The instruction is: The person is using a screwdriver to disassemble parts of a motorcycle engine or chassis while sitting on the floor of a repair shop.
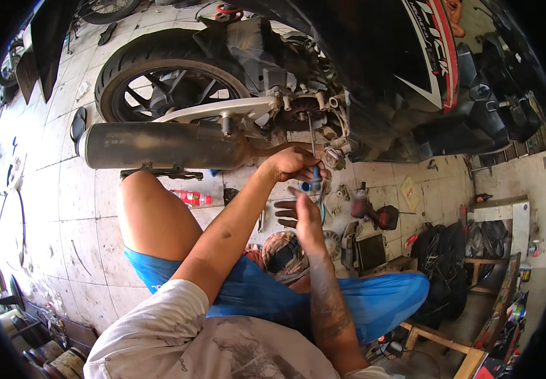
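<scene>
My left hand (293, 163) grips the blue handle of a screwdriver (313, 148), whose thin shaft points up into the exposed engine parts (301, 110) of a motorcycle beside the rear wheel (159, 76). My right hand (298, 211) hovers just below it, fingers spread, palm open, holding nothing. A long dark exhaust pipe (159, 145) runs to the left of both hands, under a white swingarm bracket (216, 110).
I squat on a tiled floor (65, 196) in blue shorts. A red spray can (191, 198) lies by my left knee. Loose parts and a power tool (371, 211) lie to the right. Wooden stools (450, 341) and coiled cables stand at lower right.
</scene>
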`<action>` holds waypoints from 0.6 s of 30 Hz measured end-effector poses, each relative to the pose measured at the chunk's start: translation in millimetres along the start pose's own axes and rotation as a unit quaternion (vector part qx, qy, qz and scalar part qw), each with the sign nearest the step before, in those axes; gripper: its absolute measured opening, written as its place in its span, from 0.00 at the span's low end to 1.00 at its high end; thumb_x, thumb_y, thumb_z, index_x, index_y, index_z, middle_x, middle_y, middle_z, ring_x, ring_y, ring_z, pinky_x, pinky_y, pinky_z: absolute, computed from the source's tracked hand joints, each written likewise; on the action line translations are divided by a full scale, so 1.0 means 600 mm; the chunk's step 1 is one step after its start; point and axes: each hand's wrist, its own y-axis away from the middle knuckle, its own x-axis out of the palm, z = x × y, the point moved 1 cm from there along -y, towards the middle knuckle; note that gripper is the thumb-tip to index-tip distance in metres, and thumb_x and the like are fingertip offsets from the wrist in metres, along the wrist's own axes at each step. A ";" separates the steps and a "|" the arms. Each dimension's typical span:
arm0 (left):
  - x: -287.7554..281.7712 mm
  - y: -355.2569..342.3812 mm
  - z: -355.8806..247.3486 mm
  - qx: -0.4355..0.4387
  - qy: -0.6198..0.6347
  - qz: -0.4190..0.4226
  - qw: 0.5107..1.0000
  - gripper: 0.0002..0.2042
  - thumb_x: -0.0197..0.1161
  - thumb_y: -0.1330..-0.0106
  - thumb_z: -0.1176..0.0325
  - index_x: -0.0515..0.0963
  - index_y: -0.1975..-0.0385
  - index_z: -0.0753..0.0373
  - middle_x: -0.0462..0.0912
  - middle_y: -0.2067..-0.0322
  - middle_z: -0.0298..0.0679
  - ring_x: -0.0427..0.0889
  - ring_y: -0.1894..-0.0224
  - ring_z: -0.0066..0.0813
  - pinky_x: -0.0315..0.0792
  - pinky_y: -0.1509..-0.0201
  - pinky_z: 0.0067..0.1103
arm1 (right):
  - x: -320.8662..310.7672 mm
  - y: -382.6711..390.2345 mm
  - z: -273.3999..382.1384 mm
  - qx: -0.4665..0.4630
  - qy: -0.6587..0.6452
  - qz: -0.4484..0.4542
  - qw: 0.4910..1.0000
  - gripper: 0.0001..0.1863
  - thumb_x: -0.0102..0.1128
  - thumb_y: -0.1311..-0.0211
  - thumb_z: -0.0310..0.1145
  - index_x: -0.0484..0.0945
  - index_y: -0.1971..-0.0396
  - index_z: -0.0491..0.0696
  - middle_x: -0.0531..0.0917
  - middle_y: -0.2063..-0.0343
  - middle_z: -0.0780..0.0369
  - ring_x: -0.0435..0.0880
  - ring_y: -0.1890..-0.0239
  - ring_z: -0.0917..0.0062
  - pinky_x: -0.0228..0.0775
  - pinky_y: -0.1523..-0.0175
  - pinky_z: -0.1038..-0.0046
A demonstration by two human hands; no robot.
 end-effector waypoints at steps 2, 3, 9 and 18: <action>-0.016 0.004 0.005 -0.013 -0.043 -0.035 0.998 0.15 0.56 0.33 0.70 0.71 0.50 0.71 0.83 0.63 0.48 0.84 0.67 0.33 0.81 0.64 0.24 | 0.022 0.028 0.034 -0.076 0.113 -0.028 0.990 0.27 0.44 0.28 0.36 0.55 0.33 0.45 0.81 0.62 0.58 0.79 0.66 0.80 0.74 0.59 0.75; -0.010 -0.006 0.004 -0.009 -0.043 -0.027 0.999 0.15 0.56 0.33 0.70 0.71 0.50 0.71 0.83 0.63 0.48 0.84 0.67 0.33 0.81 0.64 0.24 | 0.001 0.018 0.015 -0.080 0.118 -0.033 0.989 0.27 0.44 0.28 0.36 0.55 0.33 0.45 0.81 0.62 0.58 0.79 0.66 0.80 0.74 0.59 0.75; -0.004 -0.015 0.012 0.012 0.003 -0.028 1.000 0.16 0.57 0.32 0.68 0.71 0.49 0.71 0.82 0.61 0.47 0.84 0.63 0.33 0.80 0.61 0.26 | -0.006 0.010 -0.025 -0.032 0.131 0.021 0.991 0.22 0.43 0.29 0.28 0.65 0.36 0.50 0.78 0.75 0.65 0.71 0.78 0.87 0.66 0.71 0.82; -0.013 -0.020 0.020 0.048 0.057 -0.035 0.997 0.13 0.53 0.31 0.69 0.73 0.52 0.71 0.82 0.61 0.48 0.84 0.61 0.39 0.81 0.59 0.29 | -0.014 0.000 -0.008 -0.063 0.108 0.003 0.992 0.24 0.43 0.30 0.27 0.61 0.34 0.52 0.78 0.77 0.67 0.71 0.80 0.85 0.66 0.74 0.81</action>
